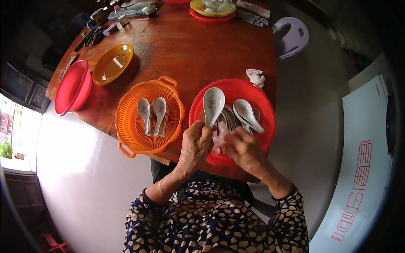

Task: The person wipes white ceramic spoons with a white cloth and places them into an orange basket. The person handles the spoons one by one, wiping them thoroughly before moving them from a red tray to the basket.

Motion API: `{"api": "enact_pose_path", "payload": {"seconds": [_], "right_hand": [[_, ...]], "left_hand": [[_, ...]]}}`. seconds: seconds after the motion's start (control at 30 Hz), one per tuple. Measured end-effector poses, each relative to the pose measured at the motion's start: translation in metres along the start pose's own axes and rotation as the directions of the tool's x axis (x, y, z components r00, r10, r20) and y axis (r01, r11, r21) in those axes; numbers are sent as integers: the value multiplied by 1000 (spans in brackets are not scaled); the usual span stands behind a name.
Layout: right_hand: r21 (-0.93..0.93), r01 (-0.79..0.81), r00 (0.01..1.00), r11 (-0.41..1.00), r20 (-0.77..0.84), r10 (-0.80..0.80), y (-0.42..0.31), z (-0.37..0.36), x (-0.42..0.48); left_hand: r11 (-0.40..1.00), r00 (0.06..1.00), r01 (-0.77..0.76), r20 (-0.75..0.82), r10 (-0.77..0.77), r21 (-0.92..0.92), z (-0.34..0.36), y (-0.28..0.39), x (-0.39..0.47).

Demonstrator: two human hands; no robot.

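Observation:
My left hand (195, 142) grips a white ceramic soup spoon (214, 102) by its handle, bowl pointing away from me, with a flower print inside. In my blurred right hand (246, 148) is a thin pale pink cloth or film (219, 140), close beside the spoon's handle. Both hands are over a round red plastic basket (267, 110). More white spoons (244, 109) and several metal spoons (229, 115) lie in it, partly covered by my hands. To the left, an orange plastic colander (133, 126) holds two nested stacks of white spoons (144, 110).
A pink basin (72, 88) and an amber oval dish (113, 64) stand on the wooden table (202, 47) at left. Crumpled white tissue (255, 77) lies behind the red basket. A yellow bowl (213, 12) sits at the far edge, a lilac plastic chair (292, 38) to the right.

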State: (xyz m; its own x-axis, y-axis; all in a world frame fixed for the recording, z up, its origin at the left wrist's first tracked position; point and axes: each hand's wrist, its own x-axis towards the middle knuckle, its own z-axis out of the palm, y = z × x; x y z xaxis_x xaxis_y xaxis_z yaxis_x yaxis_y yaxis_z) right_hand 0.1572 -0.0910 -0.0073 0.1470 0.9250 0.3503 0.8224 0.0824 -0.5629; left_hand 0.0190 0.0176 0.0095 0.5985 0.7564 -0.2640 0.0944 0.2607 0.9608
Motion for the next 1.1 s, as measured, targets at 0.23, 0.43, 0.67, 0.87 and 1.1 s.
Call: {"api": "enact_pose_path", "payload": {"seconds": [0.23,0.43,0.67,0.87,1.1], "right_hand": [[-10,115,901,993,-420,-108,-6,-28,42],[-354,34,917,935,-361,-170,12,12,54],[-70,125,981,990,-138,-134,1,5,39],[-208,58,958,976,-264,-113,4,8,52],[-466,-27,853,884,-471,-222,26,23,65]], "left_hand": [[986,995,-104,11,103,130,5,-15,-3],[966,985,-166,-6,170,199,11,-19,-5],[947,978,-203,7,208,249,10,-21,-6],[919,968,-250,69,241,304,9,-22,-5],[927,963,-265,21,269,265,13,-18,-6]]}}
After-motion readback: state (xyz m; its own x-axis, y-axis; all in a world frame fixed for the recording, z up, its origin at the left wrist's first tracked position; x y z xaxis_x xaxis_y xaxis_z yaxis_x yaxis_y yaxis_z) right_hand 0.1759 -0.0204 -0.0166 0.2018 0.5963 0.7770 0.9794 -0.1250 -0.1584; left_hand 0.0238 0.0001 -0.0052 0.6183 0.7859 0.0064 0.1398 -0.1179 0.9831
